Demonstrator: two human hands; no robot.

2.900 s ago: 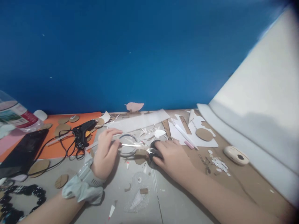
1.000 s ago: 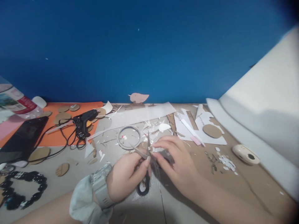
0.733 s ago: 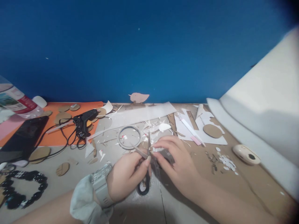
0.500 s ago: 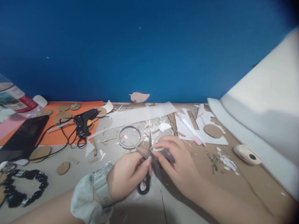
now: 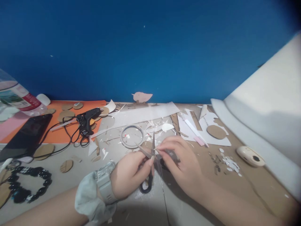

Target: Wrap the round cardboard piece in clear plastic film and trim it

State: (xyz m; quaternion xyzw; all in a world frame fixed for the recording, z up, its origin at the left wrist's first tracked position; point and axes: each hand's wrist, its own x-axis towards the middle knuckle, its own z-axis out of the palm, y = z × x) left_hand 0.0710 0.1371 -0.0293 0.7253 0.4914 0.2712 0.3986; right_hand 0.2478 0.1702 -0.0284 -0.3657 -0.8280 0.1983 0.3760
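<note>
My left hand is closed around black-handled scissors, whose two blades stand spread and point away from me. My right hand pinches a tiny pale piece right beside the blades; its kind is too small to make out. A clear strip seems to hang below the fingertips. Just beyond the blades, a grey ring lies among paper scraps. On my left wrist sit a watch and a pale fabric scrunchie.
At left are a black glue gun on orange paper, a phone, a bottle and a beaded bracelet. Cardboard discs are scattered around. To the right, white paper dots lie near a cream rounded gadget.
The whole view has shifted slightly, so things appear a little further right. Both hands keep nearly the same pose, the scissors still spread and the right fingertips still pinched beside the blades.
</note>
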